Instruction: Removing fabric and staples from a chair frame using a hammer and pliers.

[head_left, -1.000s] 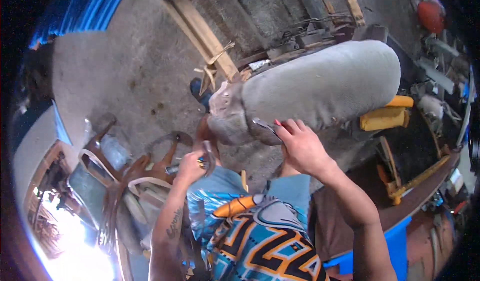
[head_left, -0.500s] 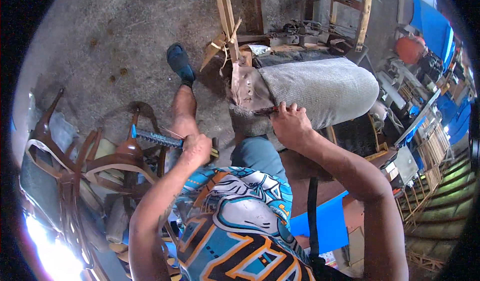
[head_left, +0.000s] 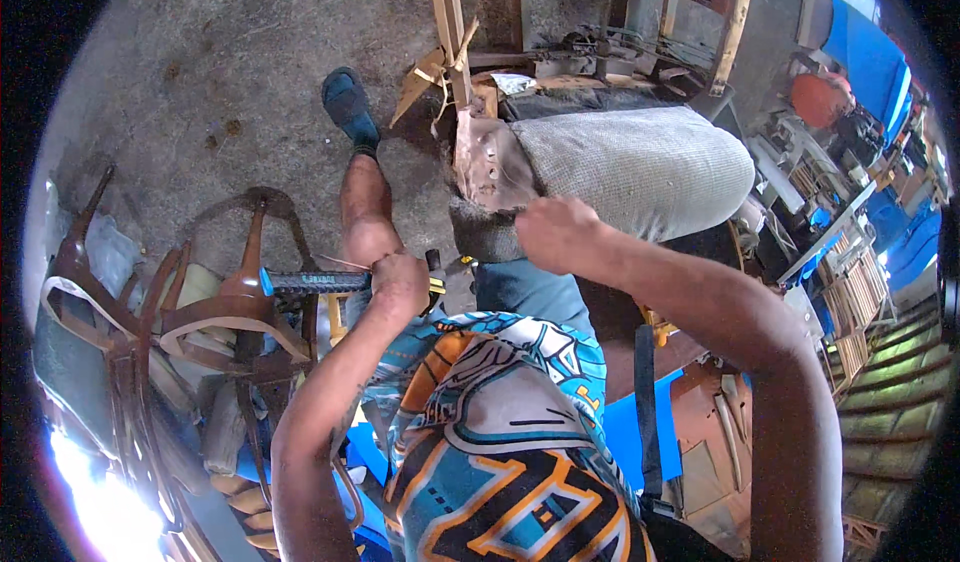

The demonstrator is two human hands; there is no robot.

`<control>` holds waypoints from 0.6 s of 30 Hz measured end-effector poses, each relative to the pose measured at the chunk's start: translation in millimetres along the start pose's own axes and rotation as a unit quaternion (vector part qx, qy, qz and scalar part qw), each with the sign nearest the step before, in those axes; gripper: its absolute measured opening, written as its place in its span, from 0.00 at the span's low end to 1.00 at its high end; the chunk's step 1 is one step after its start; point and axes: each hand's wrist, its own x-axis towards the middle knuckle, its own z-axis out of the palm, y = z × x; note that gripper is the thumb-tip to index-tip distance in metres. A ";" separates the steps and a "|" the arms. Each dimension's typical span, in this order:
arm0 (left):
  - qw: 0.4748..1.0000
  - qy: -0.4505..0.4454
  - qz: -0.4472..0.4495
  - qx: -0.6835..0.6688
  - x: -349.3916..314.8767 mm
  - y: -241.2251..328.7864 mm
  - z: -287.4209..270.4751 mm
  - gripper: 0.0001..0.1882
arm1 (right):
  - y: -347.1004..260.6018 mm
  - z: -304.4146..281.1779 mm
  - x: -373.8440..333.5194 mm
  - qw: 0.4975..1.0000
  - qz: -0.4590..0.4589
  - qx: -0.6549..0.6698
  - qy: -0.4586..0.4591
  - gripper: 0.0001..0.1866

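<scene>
My left hand (head_left: 400, 290) is closed around a hammer (head_left: 315, 282) with a black-and-blue handle; its dark head with a yellow band shows past my fist. A thin stick-like piece also pokes out by this hand. My right hand (head_left: 560, 237) is closed at the near edge of a grey upholstered armrest (head_left: 640, 167), and what it grips is hidden behind the fingers. At the armrest's left end the cover is off, baring a pinkish-brown panel (head_left: 492, 167) with torn dark edges. My trousered knee is just below the armrest.
Bare wooden posts (head_left: 450, 32) with splintered scraps rise beyond the armrest. Curved wooden chair frames (head_left: 235, 312) crowd the left side. Blue sheeting (head_left: 865, 57), a red round object (head_left: 822, 100) and piled wood lie at the right. My sandalled foot (head_left: 348, 107) rests on the concrete floor.
My right hand has shifted slightly left and turned, so the dark red tool seen in it earlier is now hidden. The hammer in my left hand has tilted closer to level.
</scene>
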 end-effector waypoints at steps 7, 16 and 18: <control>0.999 -0.004 -0.012 -0.034 -9.0 1.1 -21.9 0.09 | -12.3 42.7 -3.4 0.974 0.137 0.162 0.082 0.14; 0.999 0.001 -0.041 -0.035 -7.9 2.0 -6.8 0.11 | -32.3 83.3 1.4 0.943 0.207 0.184 0.185 0.15; 0.999 -0.005 -0.039 -0.030 -8.6 5.0 -10.7 0.11 | -33.3 106.4 5.6 0.922 0.214 0.218 0.238 0.13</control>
